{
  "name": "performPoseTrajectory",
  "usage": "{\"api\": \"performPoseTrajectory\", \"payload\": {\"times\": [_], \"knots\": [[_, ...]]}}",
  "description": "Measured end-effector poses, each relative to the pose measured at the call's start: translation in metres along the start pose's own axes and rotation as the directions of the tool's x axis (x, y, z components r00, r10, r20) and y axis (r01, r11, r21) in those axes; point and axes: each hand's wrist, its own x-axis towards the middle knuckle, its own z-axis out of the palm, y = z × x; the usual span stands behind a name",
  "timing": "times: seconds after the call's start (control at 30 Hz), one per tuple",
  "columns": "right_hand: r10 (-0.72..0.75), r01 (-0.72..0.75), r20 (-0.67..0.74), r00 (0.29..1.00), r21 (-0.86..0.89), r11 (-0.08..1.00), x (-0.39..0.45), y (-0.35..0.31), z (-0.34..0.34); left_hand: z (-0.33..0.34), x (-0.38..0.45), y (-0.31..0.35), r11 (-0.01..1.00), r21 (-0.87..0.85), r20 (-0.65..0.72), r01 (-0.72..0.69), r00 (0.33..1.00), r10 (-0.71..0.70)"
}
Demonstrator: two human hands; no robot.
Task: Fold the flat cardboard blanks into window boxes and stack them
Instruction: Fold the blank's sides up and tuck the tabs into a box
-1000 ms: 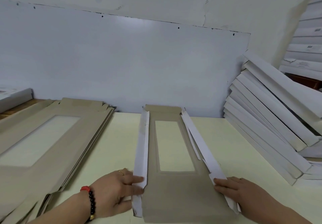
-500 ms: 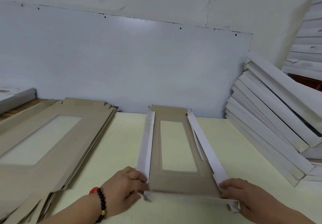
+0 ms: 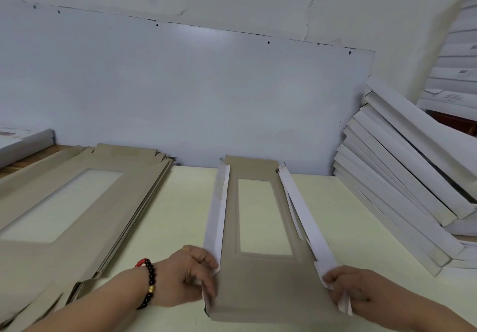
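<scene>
I see a pale yellow-cream surface (image 3: 165, 218) running back to the wall. On its left lies a stack of flat brown blanks (image 3: 77, 202) with window cut-outs. In the middle lies one partly folded blank (image 3: 260, 275), its white side flaps raised. At the right, a leaning pile of white folded boxes (image 3: 402, 202) rests on it.
</scene>
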Motion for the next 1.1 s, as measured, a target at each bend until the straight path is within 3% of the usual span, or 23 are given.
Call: {"api": "performPoseTrajectory", "payload": {"times": [0.2, 0.4, 0.5, 0.63, 0.7, 0.77, 0.87, 0.97, 1.1], "knots": [[0.039, -0.026, 0.089, 0.995, -0.14, 0.99, 0.004, -0.01, -0.003, 0.001, 0.008, 0.0, 0.997, 0.077, 0.036, 0.017, 0.999, -0.019], [0.121, -0.074, 0.169, 0.978, -0.261, 0.962, 0.009, -0.022, -0.01, -0.005, 0.02, 0.007, 0.977, 0.198, 0.182, 0.074, 0.977, -0.111], [0.203, -0.115, 0.234, 0.951, -0.34, 0.933, 0.013, -0.032, -0.013, -0.008, 0.028, 0.017, 0.961, 0.272, 0.226, 0.05, 0.967, -0.114], [0.222, -0.055, 0.235, 0.946, -0.559, 0.827, 0.019, -0.042, -0.015, -0.014, 0.031, 0.029, 0.931, 0.36, 0.257, 0.068, 0.952, -0.168], [0.026, 0.123, 0.188, 0.982, -0.733, 0.669, 0.022, -0.049, -0.01, -0.015, 0.031, 0.035, 0.885, 0.464, 0.269, 0.044, 0.945, -0.188], [-0.068, 0.194, 0.187, 0.98, -0.824, 0.532, 0.02, -0.058, -0.007, -0.016, 0.032, 0.039, 0.821, 0.57, 0.282, -0.032, 0.946, -0.159], [-0.171, 0.263, 0.207, 0.963, -0.852, 0.452, 0.017, -0.05, -0.003, -0.018, 0.029, 0.041, 0.796, 0.6, 0.299, -0.086, 0.946, -0.123], [-0.136, 0.304, 0.274, 0.952, -0.79, 0.532, 0.014, -0.045, -0.01, -0.021, 0.025, 0.038, 0.843, 0.532, 0.313, -0.081, 0.944, -0.107], [-0.036, 0.178, 0.259, 0.965, -0.549, 0.816, 0.015, -0.028, -0.007, -0.021, 0.022, 0.033, 0.89, 0.457, 0.312, 0.013, 0.934, -0.174]]}}
